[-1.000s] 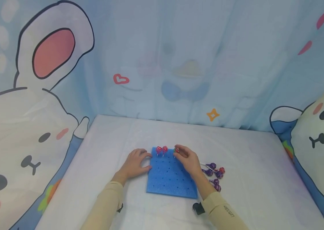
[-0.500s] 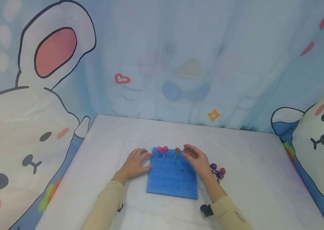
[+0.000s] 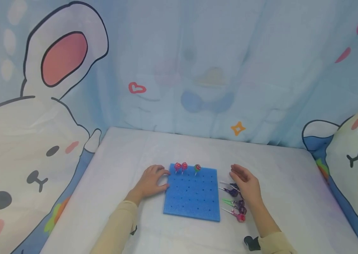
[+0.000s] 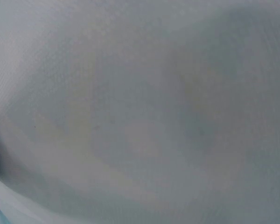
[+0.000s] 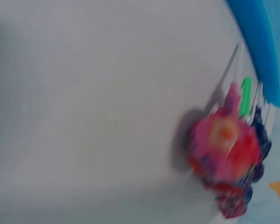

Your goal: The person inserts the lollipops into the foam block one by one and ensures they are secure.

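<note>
A blue foam board (image 3: pixel 193 194) with rows of small holes lies on the table. Along its far edge stand two red-pink lollipops (image 3: pixel 184 165) side by side and a green-and-red lollipop (image 3: pixel 197 167) a little to their right. My left hand (image 3: pixel 149 180) touches the board's left edge with thumb and fingertips, fingers spread. Over a loose pile of lollipops to the right hovers my right hand (image 3: pixel 248 183), holding nothing that shows. Dark purple lollipops (image 3: pixel 233 192) lie partly beneath it. In the right wrist view a pink-red lollipop (image 5: pixel 224 147) is closest to the camera.
The table (image 3: pixel 128 151) has a white cloth. Behind it hangs a light blue curtain (image 3: pixel 166 70) printed with cartoon animals. A black object (image 3: pixel 252 243) sits at the right wrist, by the sleeve. Only blurred cloth and a sliver of finger fill the left wrist view.
My right hand has let go of the green-and-red lollipop, which now stands in the board, and has moved right to the loose lollipops. My left hand stays at the board's edge.
</note>
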The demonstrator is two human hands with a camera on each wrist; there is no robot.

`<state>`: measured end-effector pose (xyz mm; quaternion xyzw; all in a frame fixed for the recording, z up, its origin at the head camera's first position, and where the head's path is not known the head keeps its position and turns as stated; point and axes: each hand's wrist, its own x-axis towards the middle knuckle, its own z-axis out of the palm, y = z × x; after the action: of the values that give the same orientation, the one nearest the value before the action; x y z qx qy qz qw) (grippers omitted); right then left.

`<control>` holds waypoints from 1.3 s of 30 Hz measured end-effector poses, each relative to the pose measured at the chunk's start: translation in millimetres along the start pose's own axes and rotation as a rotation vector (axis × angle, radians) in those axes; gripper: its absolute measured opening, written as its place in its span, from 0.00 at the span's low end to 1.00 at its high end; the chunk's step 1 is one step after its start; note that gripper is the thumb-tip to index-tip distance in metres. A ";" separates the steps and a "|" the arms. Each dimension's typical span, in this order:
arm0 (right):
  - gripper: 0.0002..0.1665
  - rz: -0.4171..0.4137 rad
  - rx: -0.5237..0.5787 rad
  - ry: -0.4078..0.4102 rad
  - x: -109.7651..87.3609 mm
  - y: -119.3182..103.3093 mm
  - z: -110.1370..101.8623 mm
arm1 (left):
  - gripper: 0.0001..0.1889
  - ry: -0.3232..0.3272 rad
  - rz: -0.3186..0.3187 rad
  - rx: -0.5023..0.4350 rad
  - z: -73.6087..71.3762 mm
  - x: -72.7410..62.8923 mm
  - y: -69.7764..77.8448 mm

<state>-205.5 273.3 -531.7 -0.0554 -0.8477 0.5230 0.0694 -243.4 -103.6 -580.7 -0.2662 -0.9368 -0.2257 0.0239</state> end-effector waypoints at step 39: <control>0.26 0.173 -0.388 0.034 -10.1 68.9 -41.6 | 0.23 -0.012 -0.009 -0.022 -7.4 -1.9 6.6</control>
<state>-186.8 339.0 -575.4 -0.1490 -0.9233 0.3529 0.0267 -238.9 -102.8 -571.7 -0.2635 -0.9356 -0.2344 0.0143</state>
